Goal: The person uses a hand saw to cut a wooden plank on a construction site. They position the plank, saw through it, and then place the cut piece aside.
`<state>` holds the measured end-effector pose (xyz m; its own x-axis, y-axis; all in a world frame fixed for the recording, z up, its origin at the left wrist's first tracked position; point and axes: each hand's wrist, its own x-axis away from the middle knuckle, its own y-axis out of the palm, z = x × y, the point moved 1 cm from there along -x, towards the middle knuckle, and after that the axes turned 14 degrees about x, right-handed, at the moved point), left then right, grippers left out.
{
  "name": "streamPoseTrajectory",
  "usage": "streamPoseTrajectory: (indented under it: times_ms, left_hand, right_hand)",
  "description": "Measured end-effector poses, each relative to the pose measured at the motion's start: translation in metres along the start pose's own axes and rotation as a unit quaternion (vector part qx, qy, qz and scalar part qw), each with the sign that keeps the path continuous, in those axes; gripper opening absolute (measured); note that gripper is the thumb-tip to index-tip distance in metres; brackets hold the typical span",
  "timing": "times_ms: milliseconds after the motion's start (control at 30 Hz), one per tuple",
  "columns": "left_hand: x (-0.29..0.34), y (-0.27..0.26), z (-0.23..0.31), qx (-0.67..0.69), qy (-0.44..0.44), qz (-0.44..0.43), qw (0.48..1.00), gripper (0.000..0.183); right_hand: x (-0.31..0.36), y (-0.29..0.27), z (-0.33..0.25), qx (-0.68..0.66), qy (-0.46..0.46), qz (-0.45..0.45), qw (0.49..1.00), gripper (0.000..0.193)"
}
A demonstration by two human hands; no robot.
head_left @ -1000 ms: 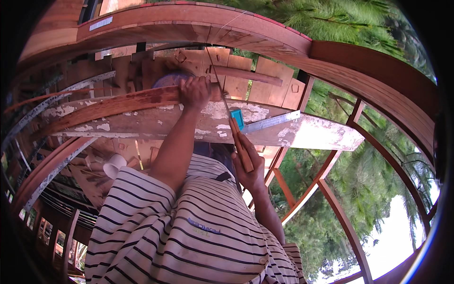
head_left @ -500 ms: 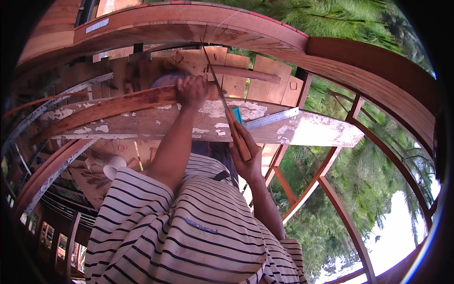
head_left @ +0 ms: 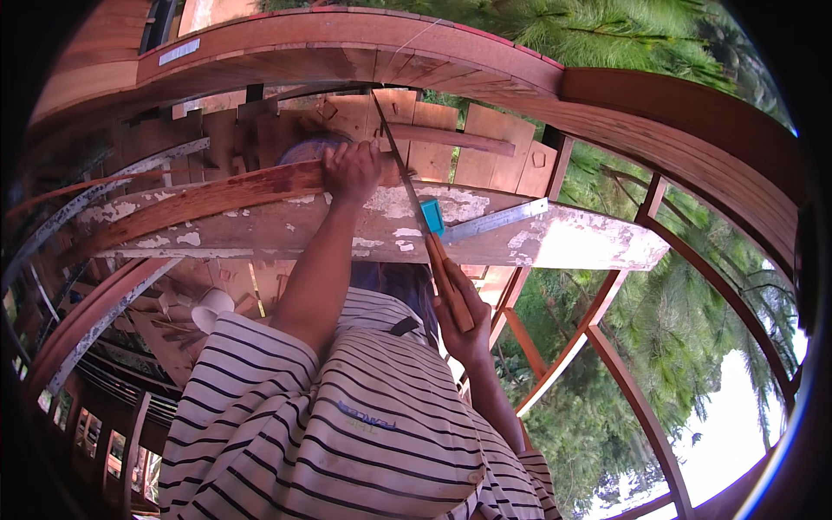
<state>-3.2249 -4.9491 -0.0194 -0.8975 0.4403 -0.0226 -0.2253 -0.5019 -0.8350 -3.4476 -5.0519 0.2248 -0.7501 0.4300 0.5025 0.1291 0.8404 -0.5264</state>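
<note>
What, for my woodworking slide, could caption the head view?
Left hand clasps a reddish board atop a plank; right hand grips a handsaw.

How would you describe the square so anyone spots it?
Find the long plank with flaking whitish paint, running across the view. On it, just right of the saw in the right hand, lies the square, metal blade pointing right. Its teal handle sets it apart from the saw, whose handle is brown.

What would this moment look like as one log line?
left grip: holding reddish board | right grip: holding saw | saw: at board's right end | square: on worn plank
</note>
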Motion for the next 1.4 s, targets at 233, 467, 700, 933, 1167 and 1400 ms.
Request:
streamPoseTrajectory:
  times_ms: [233,467,700,933,1167,1400]
  left_hand:
    - [0.005,0.003,0.000,-0.001,-0.009,-0.004,1.000,0.034]
    - [0.005,0.001,0.001,-0.002,-0.005,-0.001,1.000,0.032]
    - [0.002,0.005,-0.002,-0.001,0.006,0.030,1.000,0.031]
    - [0.005,0.004,-0.004,0.009,0.025,0.041,0.999,0.031]
    - [0.002,0.006,-0.001,-0.015,0.007,0.016,1.000,0.033]
    - [0.003,0.000,0.002,-0.011,0.015,0.010,1.000,0.033]
  right_hand:
    - [0.075,-0.035,-0.009,0.041,0.023,-0.030,0.998,0.053]
    - [-0.015,0.010,-0.006,-0.018,0.010,-0.014,1.000,0.054]
    - [0.056,-0.023,-0.002,0.012,0.004,-0.006,1.000,0.054]
    - [0.033,-0.015,0.012,-0.018,0.031,-0.020,0.999,0.053]
    - [0.008,0.010,0.016,-0.011,-0.026,0.009,1.000,0.057]
    - [0.096,-0.038,0.000,0.031,0.044,-0.016,0.998,0.051]
